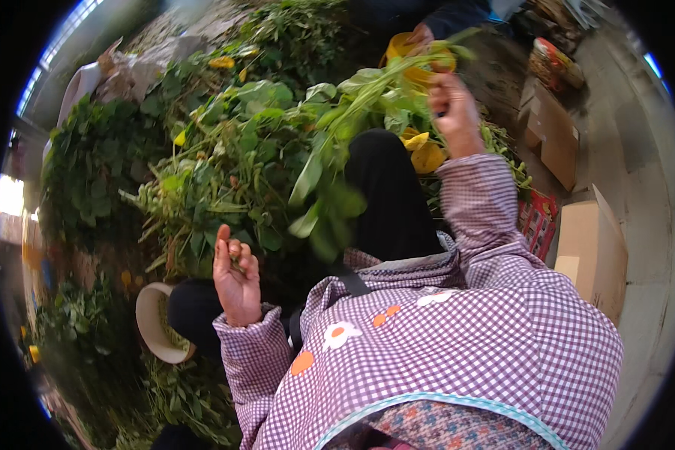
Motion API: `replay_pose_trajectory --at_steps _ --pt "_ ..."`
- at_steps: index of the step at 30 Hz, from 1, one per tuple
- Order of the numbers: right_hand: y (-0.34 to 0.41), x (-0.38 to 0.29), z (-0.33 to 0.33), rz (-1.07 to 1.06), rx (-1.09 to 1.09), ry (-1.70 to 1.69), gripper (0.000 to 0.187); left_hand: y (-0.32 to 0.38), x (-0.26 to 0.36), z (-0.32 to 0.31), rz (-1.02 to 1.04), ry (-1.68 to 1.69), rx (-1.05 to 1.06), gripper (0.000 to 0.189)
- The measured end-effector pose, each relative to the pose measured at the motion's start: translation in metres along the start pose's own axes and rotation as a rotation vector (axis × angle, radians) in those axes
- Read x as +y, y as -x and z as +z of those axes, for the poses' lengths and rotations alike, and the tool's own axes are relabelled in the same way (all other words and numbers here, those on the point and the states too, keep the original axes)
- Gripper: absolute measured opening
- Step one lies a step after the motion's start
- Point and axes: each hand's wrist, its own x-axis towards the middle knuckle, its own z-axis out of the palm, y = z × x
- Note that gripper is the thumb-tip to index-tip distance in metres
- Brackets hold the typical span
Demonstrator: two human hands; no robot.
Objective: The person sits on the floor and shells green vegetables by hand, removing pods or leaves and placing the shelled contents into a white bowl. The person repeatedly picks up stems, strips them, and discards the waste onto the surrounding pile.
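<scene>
My right hand (pixel 454 104) is raised at the upper right, fingers curled, at a leafy green bean plant (pixel 371 93) whose stems and leaves trail down to the left over my knee. Motion blurs the plant, and its exact hold between the fingers is hard to see. On the left, palm up, my left hand (pixel 238 275) has its fingers bent; something small and green seems to lie against them. Just beyond it spreads a heap of cut bean plants with pods (pixel 247 185). A pale round tub (pixel 152 320) with green pods inside leans beside my left knee.
Across from me another person's hand (pixel 421 36) is at a yellow basket (pixel 399 48). Open cardboard boxes (pixel 588 247) stand on the right, near a filled bag (pixel 554 62) on the floor. More leafy plants (pixel 95 169) are piled on the left.
</scene>
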Motion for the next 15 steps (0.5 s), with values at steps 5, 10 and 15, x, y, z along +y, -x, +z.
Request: replay_pose_trajectory --at_steps 5,10,15 --pt "-0.010 -0.031 -0.098 -0.291 0.286 -0.056 0.017 0.002 0.052 -0.024 0.157 0.118 0.032 0.028" --pt "0.020 -0.019 -0.167 -0.331 0.506 0.080 0.013 0.017 0.143 -0.079 0.398 0.201 0.160 0.034" --pt "0.018 0.016 -0.239 -0.163 0.492 -0.020 0.012 0.043 0.230 -0.211 0.548 0.185 0.232 0.029"
